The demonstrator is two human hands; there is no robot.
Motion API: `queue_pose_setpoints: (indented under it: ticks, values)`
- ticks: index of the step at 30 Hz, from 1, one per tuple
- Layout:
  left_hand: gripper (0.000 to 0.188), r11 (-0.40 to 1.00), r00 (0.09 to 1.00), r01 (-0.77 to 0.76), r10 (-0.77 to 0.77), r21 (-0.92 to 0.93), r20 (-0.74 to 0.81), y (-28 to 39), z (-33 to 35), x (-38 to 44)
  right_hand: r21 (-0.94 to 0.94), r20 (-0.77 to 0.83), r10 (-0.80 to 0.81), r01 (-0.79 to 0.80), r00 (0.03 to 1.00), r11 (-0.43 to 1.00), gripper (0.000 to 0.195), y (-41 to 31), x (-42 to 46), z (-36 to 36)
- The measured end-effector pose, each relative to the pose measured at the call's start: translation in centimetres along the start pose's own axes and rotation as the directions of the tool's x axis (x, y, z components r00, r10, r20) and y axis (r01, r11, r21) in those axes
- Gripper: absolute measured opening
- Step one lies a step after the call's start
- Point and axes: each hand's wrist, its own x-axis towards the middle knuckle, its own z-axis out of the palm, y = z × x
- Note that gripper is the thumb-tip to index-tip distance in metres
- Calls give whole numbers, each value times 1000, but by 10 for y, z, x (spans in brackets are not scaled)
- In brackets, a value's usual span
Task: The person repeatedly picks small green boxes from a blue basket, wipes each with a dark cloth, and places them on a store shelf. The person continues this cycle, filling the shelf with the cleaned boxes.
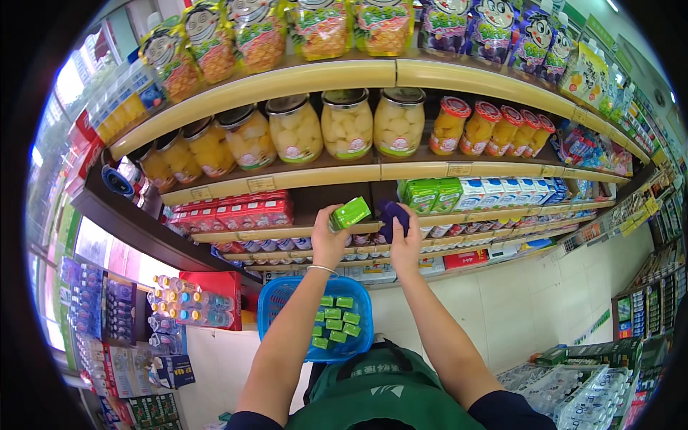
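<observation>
My left hand (pixel 329 236) grips a small green drink carton (pixel 352 213), tilted, in front of a gap on the shelf. In my right hand (pixel 406 244) is a bunched dark purple cloth (pixel 391 219), close to the carton but apart from it. Right of the gap, green cartons (pixel 432 194) stand beside white and blue cartons (pixel 492 192); on its left are red shrink-wrapped cartons (pixel 239 210). Below my left forearm, a blue plastic basket (pixel 365 309) holds several upright green cartons (pixel 333 324).
Glass jars of fruit (pixel 346 124) line the shelf above, with pouches (pixel 320 27) on the top one. Bottled drinks (pixel 191 301) stand by a red box (pixel 228 290) at left. Wrapped bottle packs (pixel 575 387) sit at lower right on the tiled floor (pixel 505 306).
</observation>
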Motion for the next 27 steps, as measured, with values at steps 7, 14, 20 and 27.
queue_pose_setpoints:
  ticks: [7,14,20,27]
  values:
    - [44,998,999,-50,51,46,-17,23,-21,-45,-422,400,-378,534,835,733,32,-70,-6,54]
    - [40,765,943,332,-293,-552,161,22,-48,-77,140,246,199,-237,949,961,27,-53,-3,27]
    - [35,426,801,528,-536,-734,265,13,-50,-95,-467,609,-272,613,746,637,46,-81,-72,62]
    - [52,341,771,534,-572,-773,280,16,-78,-79,-148,806,-317,689,499,709,38,-84,-89,38]
